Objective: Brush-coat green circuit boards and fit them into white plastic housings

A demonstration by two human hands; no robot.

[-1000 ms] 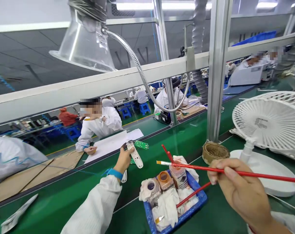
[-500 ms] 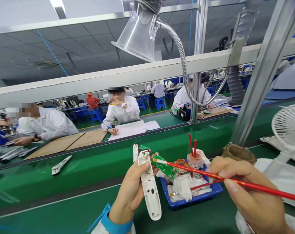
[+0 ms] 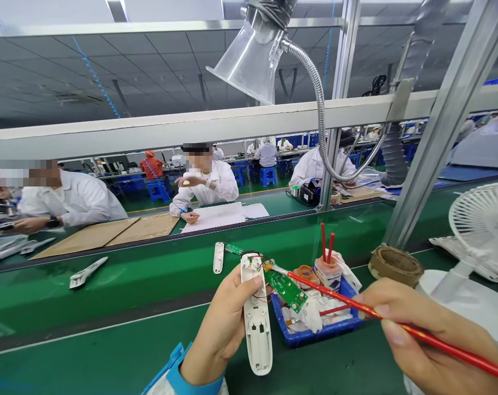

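My left hand (image 3: 228,315) grips a long white plastic housing (image 3: 258,334) upright, thumb across its inner side. Thin dark and red wires run from the housing's top to a green circuit board (image 3: 288,291), which hangs to its right. My right hand (image 3: 422,323) is closed on a red brush (image 3: 335,295), whose tip touches or nearly touches the board's upper left end. Behind the board, a blue tray (image 3: 310,338) holds white cloth, a clear bottle (image 3: 328,271) with red sticks, an orange roll (image 3: 305,273) and another red-handled tool.
Beyond my left hand lie a small white casing (image 3: 218,258) with a green board and another white part (image 3: 88,272). At right are a brown tape roll (image 3: 396,267) and a white fan (image 3: 485,219). A lamp-like clear hood (image 3: 249,60) hangs above. People in white sit across the bench.
The brush tip has shifted slightly right along with the board, and the housing stands a little more upright. The view has tilted; the person opposite has moved a hand away from the face.
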